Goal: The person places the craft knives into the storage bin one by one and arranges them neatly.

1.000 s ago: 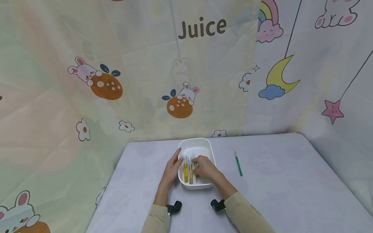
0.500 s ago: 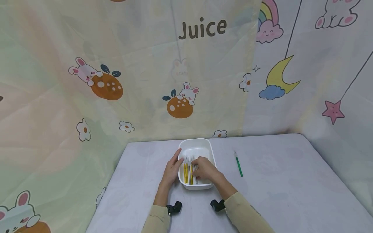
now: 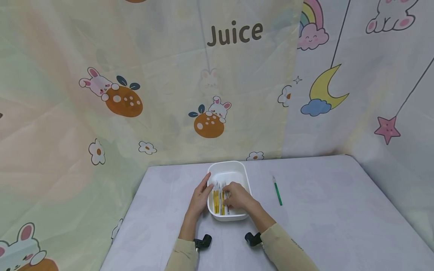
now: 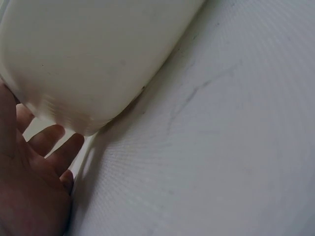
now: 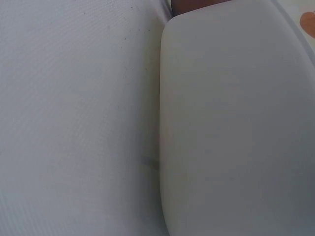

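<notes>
A white plastic box (image 3: 226, 177) sits on the table near its far edge. My left hand (image 3: 199, 197) grips the box's left wall, thumb over the rim and fingers outside; the left wrist view shows those fingers (image 4: 64, 152) against the outer side. Inside the box, several slim pen-like sticks (image 3: 216, 202) with gold shafts and pale tips lie side by side. My right hand (image 3: 239, 195) reaches over the right wall, its curled fingers pinching a slim stick at the right of this row. Most of that stick is hidden. The right wrist view shows the box's outer wall (image 5: 236, 123), not the fingertips.
A green slim stick (image 3: 278, 193) with a pale tip lies on the white-covered table (image 3: 322, 222) to the right of the box. A patterned cloth (image 3: 169, 113) hangs behind the table. Each wrist wears a black camera (image 3: 203, 241).
Both hands and the box stay in almost the same place. My right fingers shift slightly among the sticks, and the stick beneath them moves a little.
</notes>
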Demonstrator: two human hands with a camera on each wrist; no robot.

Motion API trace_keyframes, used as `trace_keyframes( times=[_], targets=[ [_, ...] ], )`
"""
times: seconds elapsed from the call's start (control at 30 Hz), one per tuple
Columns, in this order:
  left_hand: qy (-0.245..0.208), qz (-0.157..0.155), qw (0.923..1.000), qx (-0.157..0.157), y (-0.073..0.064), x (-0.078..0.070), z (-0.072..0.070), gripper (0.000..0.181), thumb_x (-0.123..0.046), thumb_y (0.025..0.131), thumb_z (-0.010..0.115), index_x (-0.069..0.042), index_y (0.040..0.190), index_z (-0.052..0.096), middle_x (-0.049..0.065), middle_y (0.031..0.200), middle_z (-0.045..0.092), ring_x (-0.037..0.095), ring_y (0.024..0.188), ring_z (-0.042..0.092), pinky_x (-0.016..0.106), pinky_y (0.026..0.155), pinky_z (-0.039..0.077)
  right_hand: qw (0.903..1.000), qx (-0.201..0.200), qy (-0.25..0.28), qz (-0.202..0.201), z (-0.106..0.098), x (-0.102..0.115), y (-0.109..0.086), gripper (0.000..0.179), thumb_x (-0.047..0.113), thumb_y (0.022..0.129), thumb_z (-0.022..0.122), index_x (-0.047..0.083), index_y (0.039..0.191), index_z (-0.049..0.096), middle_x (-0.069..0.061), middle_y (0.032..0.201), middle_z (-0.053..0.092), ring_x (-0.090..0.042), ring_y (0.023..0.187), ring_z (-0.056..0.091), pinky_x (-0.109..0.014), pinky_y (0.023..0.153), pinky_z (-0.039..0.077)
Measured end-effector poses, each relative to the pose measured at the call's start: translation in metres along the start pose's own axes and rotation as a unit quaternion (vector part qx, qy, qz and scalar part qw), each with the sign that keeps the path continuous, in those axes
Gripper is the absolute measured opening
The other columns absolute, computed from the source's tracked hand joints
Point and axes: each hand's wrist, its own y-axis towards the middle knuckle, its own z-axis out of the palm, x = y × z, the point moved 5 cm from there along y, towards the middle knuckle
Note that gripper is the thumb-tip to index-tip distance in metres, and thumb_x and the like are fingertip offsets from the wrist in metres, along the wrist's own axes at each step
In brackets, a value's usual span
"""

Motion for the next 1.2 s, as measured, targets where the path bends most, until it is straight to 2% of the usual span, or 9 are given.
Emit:
trace_keyframes(
  times=[0.27, 0.47, 0.7, 0.77, 0.93, 1.07, 1.2],
  targets=[
    [-0.001, -0.005, 1.0, -0.002, -0.001, -0.001, 0.0, 0.049, -0.031, 0.109, 0.054, -0.042, 0.156, 0.045, -0.011, 0.168, 0.035, 0.019, 0.16, 0.026, 0.049, 0.13, 0.022, 0.9999, -0.004, -0.013, -0.009, 0.001, -0.002, 0.002, 0.052, 0.008, 0.082, 0.087, -0.002, 0.13, 0.07, -0.017, 0.117, 0.065, -0.014, 0.077, 0.064, -0.022, 0.058, 0.057],
    [0.001, -0.003, 1.0, -0.001, -0.001, -0.001, 0.0, 0.051, -0.03, 0.109, 0.054, -0.037, 0.158, 0.044, -0.011, 0.169, 0.034, 0.019, 0.16, 0.026, 0.049, 0.13, 0.022, 0.9994, -0.009, -0.029, -0.014, 0.0, -0.001, 0.002, 0.05, 0.01, 0.082, 0.088, -0.002, 0.128, 0.071, -0.015, 0.114, 0.066, -0.016, 0.083, 0.06, -0.023, 0.062, 0.053],
    [0.005, -0.002, 1.0, -0.004, -0.001, -0.001, 0.0, 0.05, -0.031, 0.108, 0.055, -0.038, 0.157, 0.045, -0.011, 0.168, 0.035, 0.019, 0.16, 0.026, 0.049, 0.131, 0.021, 0.9997, -0.006, -0.018, -0.014, -0.001, 0.001, 0.0, 0.05, 0.009, 0.082, 0.087, -0.003, 0.128, 0.071, -0.016, 0.112, 0.065, -0.014, 0.07, 0.061, -0.023, 0.056, 0.054],
    [0.004, -0.002, 1.0, -0.003, -0.001, -0.001, 0.0, 0.05, -0.031, 0.108, 0.054, -0.039, 0.156, 0.045, -0.011, 0.168, 0.035, 0.019, 0.16, 0.026, 0.049, 0.131, 0.02, 0.9998, -0.008, -0.016, -0.013, -0.001, 0.0, 0.0, 0.052, 0.009, 0.082, 0.087, -0.002, 0.13, 0.069, -0.017, 0.113, 0.065, -0.014, 0.071, 0.062, -0.023, 0.057, 0.054],
    [0.006, 0.001, 1.0, -0.001, -0.001, -0.003, 0.0, 0.051, -0.03, 0.109, 0.054, -0.036, 0.158, 0.043, -0.01, 0.169, 0.034, 0.02, 0.16, 0.025, 0.051, 0.13, 0.022, 0.9995, -0.03, -0.006, -0.011, -0.005, 0.001, 0.001, 0.057, 0.01, 0.084, 0.086, 0.002, 0.138, 0.066, -0.017, 0.119, 0.067, -0.015, 0.076, 0.062, -0.025, 0.06, 0.053],
    [0.007, -0.001, 1.0, -0.002, -0.001, -0.003, 0.0, 0.052, -0.031, 0.108, 0.054, -0.033, 0.159, 0.043, -0.011, 0.168, 0.035, 0.019, 0.16, 0.026, 0.051, 0.13, 0.023, 0.9987, -0.044, 0.012, -0.02, -0.008, 0.004, -0.001, 0.056, 0.011, 0.088, 0.083, 0.003, 0.14, 0.064, -0.018, 0.121, 0.065, -0.012, 0.067, 0.063, -0.024, 0.056, 0.055],
    [0.01, -0.006, 0.9999, -0.001, -0.001, -0.002, 0.0, 0.051, -0.032, 0.108, 0.054, -0.037, 0.158, 0.044, -0.014, 0.168, 0.034, 0.017, 0.16, 0.025, 0.05, 0.13, 0.023, 0.9965, -0.072, 0.02, -0.037, -0.012, 0.006, -0.003, 0.058, 0.012, 0.09, 0.082, 0.004, 0.143, 0.062, -0.017, 0.125, 0.064, -0.009, 0.068, 0.063, -0.022, 0.055, 0.055]
  ],
)
